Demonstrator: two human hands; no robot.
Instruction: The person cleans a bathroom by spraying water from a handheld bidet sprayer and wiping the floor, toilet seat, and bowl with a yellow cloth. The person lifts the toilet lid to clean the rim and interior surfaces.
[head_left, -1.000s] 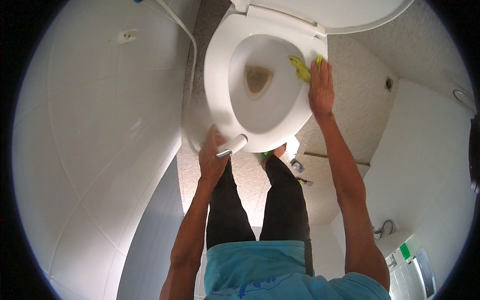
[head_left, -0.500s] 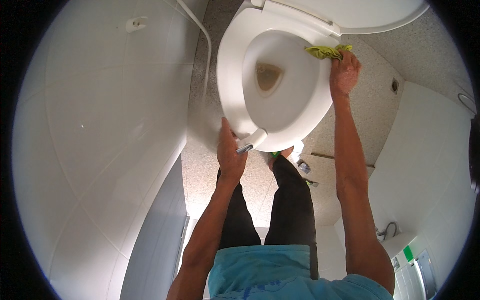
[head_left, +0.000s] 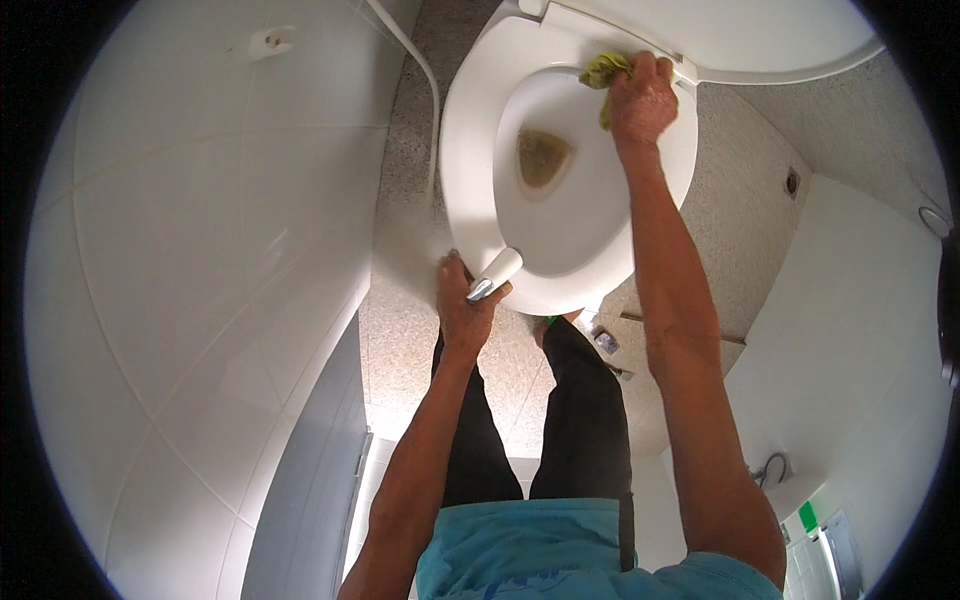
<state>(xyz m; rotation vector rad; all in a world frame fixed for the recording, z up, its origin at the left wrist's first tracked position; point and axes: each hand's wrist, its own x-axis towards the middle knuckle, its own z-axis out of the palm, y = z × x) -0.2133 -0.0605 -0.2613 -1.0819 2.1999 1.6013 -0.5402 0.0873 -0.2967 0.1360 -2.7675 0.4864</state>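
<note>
My right hand [head_left: 643,103] is closed on a yellow-green cloth [head_left: 604,72], pressed to the back right of the white toilet seat [head_left: 468,150]. Part of the cloth hangs over the inner edge of the bowl [head_left: 560,240]. At the seat's front left, my left hand [head_left: 466,310] is wrapped round a white bidet sprayer [head_left: 497,270] with a chrome part. The sprayer's head points over the seat's front rim. Some of the left fingers are hidden. Brownish water [head_left: 543,160] lies in the bottom of the bowl.
The raised toilet lid [head_left: 780,35] is behind the seat. A white hose [head_left: 425,70] runs along the left side, by the tiled wall [head_left: 180,230]. On the speckled floor [head_left: 740,200] are a drain [head_left: 792,182] and a small object [head_left: 605,340] near my foot.
My right hand has moved back and left along the seat with the cloth. My left hand keeps hold of the sprayer, which has tilted to a steeper angle.
</note>
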